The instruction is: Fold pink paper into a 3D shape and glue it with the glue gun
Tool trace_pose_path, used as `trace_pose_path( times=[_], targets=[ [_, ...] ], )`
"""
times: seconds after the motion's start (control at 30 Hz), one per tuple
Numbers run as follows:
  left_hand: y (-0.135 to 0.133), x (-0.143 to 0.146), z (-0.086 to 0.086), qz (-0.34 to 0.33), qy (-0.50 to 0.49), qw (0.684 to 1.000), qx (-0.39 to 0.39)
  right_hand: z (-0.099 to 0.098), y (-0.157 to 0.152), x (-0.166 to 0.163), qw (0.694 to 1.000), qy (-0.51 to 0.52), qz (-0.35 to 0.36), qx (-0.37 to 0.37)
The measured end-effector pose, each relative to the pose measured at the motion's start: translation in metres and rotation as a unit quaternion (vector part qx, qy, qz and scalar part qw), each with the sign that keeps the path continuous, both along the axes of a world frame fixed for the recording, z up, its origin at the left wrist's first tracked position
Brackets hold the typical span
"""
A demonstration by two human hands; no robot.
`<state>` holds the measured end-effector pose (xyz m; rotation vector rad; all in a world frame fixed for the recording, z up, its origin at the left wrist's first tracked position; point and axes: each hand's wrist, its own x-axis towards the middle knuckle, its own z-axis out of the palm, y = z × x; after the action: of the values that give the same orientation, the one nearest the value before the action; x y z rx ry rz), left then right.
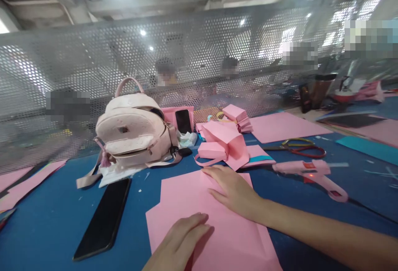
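Note:
A pink sheet of paper (192,204), partly folded over itself, lies on the blue table (46,221) in front of me. My right hand (233,190) lies flat on its upper part, fingers stretched out toward the left. My left hand (182,240) rests on the sheet's near part with the fingers together and extended, palm down. Neither hand grips anything.
A black phone (104,219) lies left of the sheet. Behind it sits a pale pink backpack (133,132). Folded pink paper bags (222,144), scissors (298,146) and a pink glue gun (314,171) lie at the back right. A perforated metal screen (93,68) closes the table's far edge.

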<state>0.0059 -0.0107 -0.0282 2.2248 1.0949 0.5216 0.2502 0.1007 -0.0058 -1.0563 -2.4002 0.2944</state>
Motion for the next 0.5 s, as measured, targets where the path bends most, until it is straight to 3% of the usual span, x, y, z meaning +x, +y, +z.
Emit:
trace_pose_path(
  times=[0.33,0.5],
  targets=[
    [-0.004,0.001,0.011,0.015,-0.015,0.999,-0.045,-0.007,0.001,0.0,1.0,0.023,0.017,-0.005],
    [-0.001,-0.001,-0.001,-0.001,-0.019,0.999,-0.047,-0.007,0.0,0.0,0.999,0.028,0.022,-0.004]
  ],
)
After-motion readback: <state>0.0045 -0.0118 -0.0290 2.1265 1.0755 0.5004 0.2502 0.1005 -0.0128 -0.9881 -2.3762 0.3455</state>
